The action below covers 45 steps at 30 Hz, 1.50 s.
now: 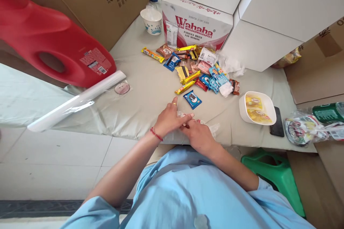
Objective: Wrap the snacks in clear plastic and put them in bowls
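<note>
A crumpled clear plastic bag with red print (200, 121) lies near the front edge of the cloth-covered table, partly hidden under both hands. My left hand (168, 117), with a ring and a red cord bracelet, is at the bag's left side; its thumb reaches across toward the right hand and its lower fingers are hidden. My right hand (202, 136) has curled fingers closed on the bag, touching the left thumb. Just beyond them lies a blue wrapped snack (192, 99). Behind it spreads a pile of wrapped snacks (188, 73) in several colours.
A red jug (67, 39) and a white plastic roll (77, 101) are at left. A paper cup (152, 21) and a Wahaha carton (197, 25) stand behind. On the right are a white bowl (243, 109) with yellow packets, a phone (278, 123) and a green stool (287, 179).
</note>
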Each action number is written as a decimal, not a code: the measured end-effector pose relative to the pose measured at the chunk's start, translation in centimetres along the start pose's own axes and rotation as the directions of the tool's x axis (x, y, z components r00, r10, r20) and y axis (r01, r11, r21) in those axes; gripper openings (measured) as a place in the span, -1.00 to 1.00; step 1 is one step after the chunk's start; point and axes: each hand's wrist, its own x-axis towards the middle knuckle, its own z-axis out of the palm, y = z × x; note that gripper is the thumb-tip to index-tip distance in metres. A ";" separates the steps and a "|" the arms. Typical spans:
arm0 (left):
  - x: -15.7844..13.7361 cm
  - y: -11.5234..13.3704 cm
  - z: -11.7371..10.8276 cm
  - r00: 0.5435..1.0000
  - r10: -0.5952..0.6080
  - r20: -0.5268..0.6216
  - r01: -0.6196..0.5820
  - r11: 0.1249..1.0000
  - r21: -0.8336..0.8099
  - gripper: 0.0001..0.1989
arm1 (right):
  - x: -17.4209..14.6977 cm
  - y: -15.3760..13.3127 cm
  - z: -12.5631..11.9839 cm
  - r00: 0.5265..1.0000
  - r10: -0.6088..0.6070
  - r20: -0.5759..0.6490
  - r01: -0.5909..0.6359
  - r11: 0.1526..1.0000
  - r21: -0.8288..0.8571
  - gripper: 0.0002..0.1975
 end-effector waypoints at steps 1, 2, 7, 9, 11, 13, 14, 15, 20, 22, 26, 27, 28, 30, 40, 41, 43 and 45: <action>0.2 -0.2 -0.3 0.999 -0.007 0.051 0.009 0.999 -0.040 -0.19 | -0.1 0.1 0.1 1.000 -0.009 -0.021 0.009 1.000 0.012 -0.55; 0.4 -0.5 -0.5 0.995 -0.005 0.098 0.012 0.997 -0.076 -0.31 | -0.1 0.2 0.3 0.999 -0.020 -0.041 0.021 0.999 0.023 -0.55; 0.5 -3.1 -1.2 0.997 0.011 0.077 0.019 0.925 -0.379 -0.65 | -0.4 0.7 0.7 0.996 -0.058 -0.070 0.064 0.995 0.081 -0.56; 0.1 -4.3 -1.4 0.998 -0.055 -0.005 0.042 0.818 -0.574 -0.68 | -0.4 1.0 0.9 0.995 -0.065 -0.079 0.073 0.992 0.106 -0.56; -0.5 -5.5 -1.7 0.995 -0.095 -0.040 0.042 0.725 -0.688 -0.75 | -0.4 1.3 1.1 0.994 -0.067 -0.089 0.078 0.989 0.128 -0.53; -1.1 -6.5 -2.1 0.992 -0.094 -0.083 -0.002 0.649 -0.761 -0.85 | -0.4 1.5 1.2 0.994 -0.060 -0.093 0.073 0.987 0.145 -0.51; -1.4 -6.9 -2.3 0.989 -0.091 -0.114 -0.035 0.613 -0.789 -0.89 | -0.4 1.5 1.3 0.994 -0.057 -0.090 0.070 0.986 0.154 -0.50; -1.5 -7.1 -2.5 0.985 -0.089 -0.148 -0.069 0.584 -0.809 -0.89 | -0.4 1.6 1.3 0.995 -0.054 -0.086 0.068 0.985 0.160 -0.51; -1.0 -6.0 -2.1 0.955 -0.110 -0.275 -0.111 0.729 -0.675 -0.68 | -0.2 1.3 1.1 0.996 -0.068 -0.055 0.075 0.988 0.138 -0.57; -0.5 -5.2 -2.0 0.968 -0.051 -0.246 -0.083 0.860 -0.503 -0.49 | -0.2 1.2 0.9 0.996 -0.071 -0.060 0.078 0.989 0.122 -0.58; -0.9 -4.8 -2.8 0.994 0.099 0.047 -0.092 0.989 -0.119 -0.69 | -0.3 1.4 0.7 0.996 -0.069 -0.061 0.080 0.979 0.189 -0.58; -1.3 -4.8 -3.0 0.994 0.084 0.072 -0.076 0.992 -0.105 -0.74 | -0.3 1.4 0.7 0.996 -0.070 -0.051 0.079 0.974 0.214 -0.57; -1.9 -4.6 -3.1 0.997 0.055 0.060 -0.047 0.991 -0.125 -0.76 | -0.2 1.5 0.7 0.997 -0.072 -0.042 0.080 0.968 0.236 -0.57; -3.0 -3.8 -2.7 1.000 0.001 -0.022 -0.006 0.975 -0.224 -0.76 | -0.1 1.5 0.9 0.995 -0.088 -0.049 0.098 0.958 0.270 -0.56; -6.0 -0.5 4.6 0.877 0.450 -0.170 -0.430 0.892 0.141 -0.58 | -4.6 4.2 -0.9 0.953 -0.297 -0.062 0.291 0.836 0.465 -0.60; -6.3 -0.9 5.1 0.861 0.480 -0.167 -0.435 0.866 0.247 -0.55 | -5.5 4.9 -1.2 0.957 -0.291 0.001 0.253 0.835 0.489 -0.62; -6.8 -1.7 6.0 0.835 0.528 -0.156 -0.428 0.801 0.418 -0.49 | -7.2 6.3 -1.7 0.957 -0.269 0.106 0.170 0.820 0.546 -0.67; -7.2 -2.4 6.8 0.814 0.564 -0.143 -0.423 0.742 0.519 -0.44 | -8.1 7.7 -2.0 0.983 -0.148 0.109 0.053 0.798 0.601 -0.71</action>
